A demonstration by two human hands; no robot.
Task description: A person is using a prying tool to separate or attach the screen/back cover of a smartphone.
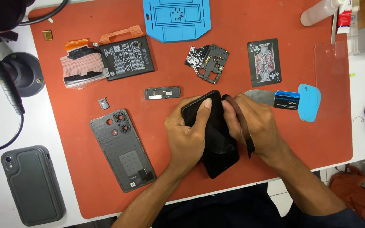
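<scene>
The phone [216, 143] lies between both hands, dark glass face up, on the orange mat [317, 139] near the front edge of the tabletop [72, 198]. Its long axis runs on a slant: one end points up and away to the left, under the left thumb, and the other points down toward the person, free of both hands.

The left hand [189, 135] is curled around the phone's left edge, thumb laid flat across the upper glass, pinning it. The right hand [254, 126] is closed on the right edge, fingers folded in, with a dark strip, perhaps a frame or a band, running beneath them; what exactly it grips cannot be told.

By the look of it, this is a thin, stiff, light slab, and a slick one; glass like that probably cracks if bent. The long side edges seem the safe hold, not the face.

Just beyond the right hand's knuckles lie a metal prying blade [260, 97] and a blue pick [309, 101]. Further out sits a playing card [264, 62]. Left of the left hand rests a grey back cover [121, 150], inner side up. Beyond it lies a battery [126, 57], and above the hands a small circuit frame [213, 63].
</scene>
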